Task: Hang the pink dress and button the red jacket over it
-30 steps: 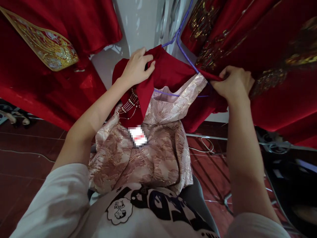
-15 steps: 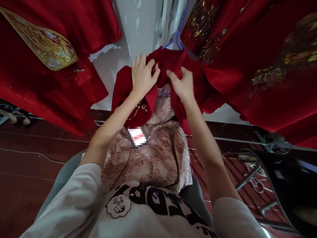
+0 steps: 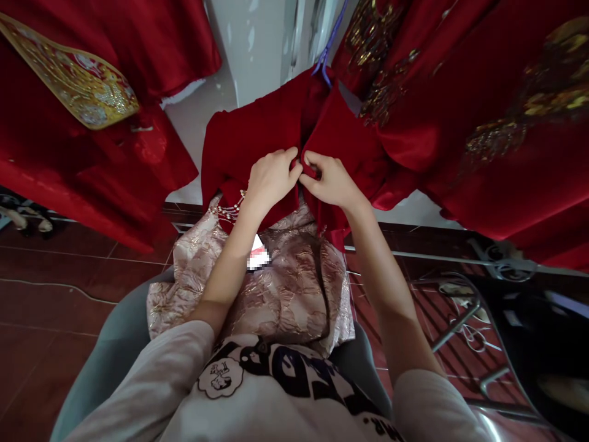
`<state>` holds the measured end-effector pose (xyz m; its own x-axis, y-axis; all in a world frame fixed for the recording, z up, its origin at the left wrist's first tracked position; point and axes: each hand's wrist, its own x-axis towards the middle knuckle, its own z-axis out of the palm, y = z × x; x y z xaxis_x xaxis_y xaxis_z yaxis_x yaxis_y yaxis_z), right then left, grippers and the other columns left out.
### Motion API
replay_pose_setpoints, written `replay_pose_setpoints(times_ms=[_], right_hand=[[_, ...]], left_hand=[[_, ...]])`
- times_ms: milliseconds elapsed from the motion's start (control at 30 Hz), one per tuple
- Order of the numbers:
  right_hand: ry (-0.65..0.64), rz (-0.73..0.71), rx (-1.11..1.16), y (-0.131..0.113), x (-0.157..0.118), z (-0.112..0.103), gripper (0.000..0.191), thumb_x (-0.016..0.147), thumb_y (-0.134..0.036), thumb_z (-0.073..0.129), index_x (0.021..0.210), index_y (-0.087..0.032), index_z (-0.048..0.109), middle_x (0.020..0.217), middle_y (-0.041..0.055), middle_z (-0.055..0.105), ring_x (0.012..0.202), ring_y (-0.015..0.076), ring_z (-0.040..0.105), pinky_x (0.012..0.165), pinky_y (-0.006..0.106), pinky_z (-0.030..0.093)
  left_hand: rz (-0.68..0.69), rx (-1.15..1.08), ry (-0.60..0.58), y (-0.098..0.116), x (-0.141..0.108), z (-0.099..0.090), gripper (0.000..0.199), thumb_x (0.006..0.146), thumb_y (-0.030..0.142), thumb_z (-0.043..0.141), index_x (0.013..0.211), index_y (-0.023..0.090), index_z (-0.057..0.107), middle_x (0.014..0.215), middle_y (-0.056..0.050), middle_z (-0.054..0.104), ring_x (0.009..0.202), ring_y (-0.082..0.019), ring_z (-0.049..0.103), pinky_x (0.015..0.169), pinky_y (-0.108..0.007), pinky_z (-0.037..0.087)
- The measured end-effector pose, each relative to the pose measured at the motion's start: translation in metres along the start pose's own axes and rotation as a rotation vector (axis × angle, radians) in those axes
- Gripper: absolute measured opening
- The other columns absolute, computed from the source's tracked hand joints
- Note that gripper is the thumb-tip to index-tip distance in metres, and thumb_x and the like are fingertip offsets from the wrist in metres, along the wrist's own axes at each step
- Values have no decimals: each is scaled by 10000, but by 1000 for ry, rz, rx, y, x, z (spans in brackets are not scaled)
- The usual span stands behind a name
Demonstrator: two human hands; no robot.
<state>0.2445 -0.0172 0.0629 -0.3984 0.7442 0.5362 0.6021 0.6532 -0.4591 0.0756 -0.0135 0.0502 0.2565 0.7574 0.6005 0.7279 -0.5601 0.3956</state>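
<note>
A short red jacket [image 3: 257, 132] hangs from a purple hanger [image 3: 324, 58] in front of me. My left hand [image 3: 272, 178] pinches one front edge of it, and my right hand [image 3: 329, 178] grips the opposite edge. The two edges nearly meet between my fingers at the middle of the front. Beaded trim [image 3: 227, 212] shows at the jacket's lower left. Below it, a pink-and-gold brocade garment [image 3: 285, 282] drapes over my lap, with a blurred white and red tag [image 3: 259, 255] lying on it.
Red gowns with gold embroidery hang at both sides, one on the left [image 3: 170, 153] and one on the right [image 3: 442, 135]. At the lower right stands a black chair [image 3: 529, 331] with metal legs, near white cables [image 3: 478, 334]. Shoes [image 3: 32, 221] sit at the far left.
Both hands have moved down from the collar area and closer together. The jacket's front edges are drawn together, covering the inside that showed before.
</note>
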Motion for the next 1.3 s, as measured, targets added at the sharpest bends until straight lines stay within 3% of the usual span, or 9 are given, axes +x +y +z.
replay_pose_setpoints(times_ms=[67,167,300,467,600,800,1033,1300], right_hand=[[12,15,-18,-1,-8,-3,331,907,-475,605,747,-254,419,620,-24,437,643,173,463,693,339,476],[95,54,-50,-2,-23,-8,286,902,-434,620,759,-260,443,618,-9,461,636,203,508,694,363,475],[135,69,-14,-5,-35,-11,234,902,-425,637,821,-264,488,653,-12,498,638,201,537,688,366,497],[116,23,215,-3,-23,-2,292,901,-502,668,1045,-279,547,734,-32,544,647,158,547,637,327,528],[91,-23,360,4,-9,7,439,854,-532,727,1158,-279,537,882,-10,613,790,148,626,716,304,570],[132,-7,343,-3,-10,14,385,945,-586,606,1173,-280,557,916,1,634,859,153,653,768,306,591],[198,-37,205,-7,-9,14,423,1005,-622,506,1273,-300,561,996,43,652,928,196,656,818,357,619],[212,-70,149,-13,-12,16,406,1045,-595,433,1269,-288,576,1132,79,658,1041,243,665,939,453,605]], left_hand=[[62,-98,74,-13,-7,0,17,966,249,635,955,238,640,827,-56,670,957,-283,704,870,-375,544],[89,-200,147,-28,-15,3,99,910,197,694,930,245,609,770,-30,641,882,-272,709,831,-377,551],[49,-247,181,-26,-18,5,203,864,140,719,989,241,596,804,-11,643,827,-230,705,816,-367,559],[5,-338,205,-14,-16,7,311,850,88,689,1113,225,593,967,-31,705,895,-179,710,822,-297,574],[8,-364,230,-15,-13,6,254,898,77,629,1118,205,622,1069,-60,738,1012,-185,725,928,-316,583],[-40,-346,290,-22,-10,10,153,948,181,684,1087,225,638,1027,-52,752,1030,-198,747,872,-303,614],[-49,-375,251,-17,-13,5,137,925,170,685,1048,219,650,906,-25,731,936,-192,758,834,-299,606],[146,-297,78,-10,-23,-20,185,885,133,670,1042,227,641,975,-26,725,887,-162,719,831,-284,572]])
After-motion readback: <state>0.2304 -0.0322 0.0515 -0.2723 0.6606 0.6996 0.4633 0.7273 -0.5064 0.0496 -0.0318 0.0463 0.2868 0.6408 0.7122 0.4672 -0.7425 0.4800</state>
